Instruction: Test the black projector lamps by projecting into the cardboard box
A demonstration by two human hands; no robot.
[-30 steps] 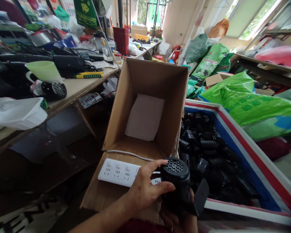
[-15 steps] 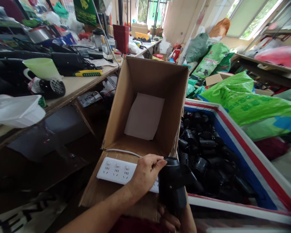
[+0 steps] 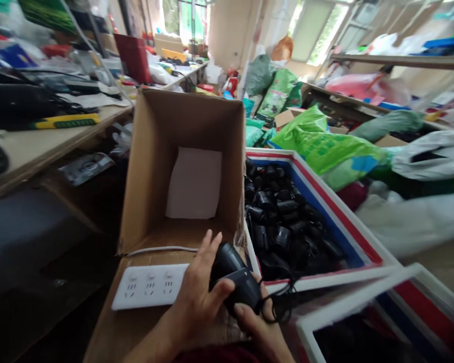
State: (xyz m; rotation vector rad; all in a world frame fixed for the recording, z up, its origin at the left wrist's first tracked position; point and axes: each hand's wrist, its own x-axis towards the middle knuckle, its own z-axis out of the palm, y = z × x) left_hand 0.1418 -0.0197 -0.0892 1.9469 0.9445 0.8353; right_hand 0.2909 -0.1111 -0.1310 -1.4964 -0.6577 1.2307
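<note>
A black hair dryer (image 3: pixel 229 259), its thick body tilted, is between my hands above the front flap of a cardboard box (image 3: pixel 134 181). My left hand (image 3: pixel 196 287) grips it from the left, thumb across its front and fingertips stretched up along the body. From below right, my right hand (image 3: pixel 255 317) is wrapped round the lower part, thumb on top. Its black cord (image 3: pixel 276 302) hangs in loops at the right. Beside my left hand, a white power strip (image 3: pixel 149 287) lies on the flap, partly covered by that hand.
A striped bin (image 3: pixel 336 217) full of black hair dryers (image 3: pixel 283 237) stands right of the box. Another striped bin (image 3: pixel 412 297) is at lower right. The cluttered bench (image 3: pixel 109 113) runs along the left. Green bags (image 3: pixel 325 146) lie behind the bins.
The view has swung right. The hair dryer has turned from upright to tilted, and its cord now shows. My left hand has shifted from pinching its top end to holding its side.
</note>
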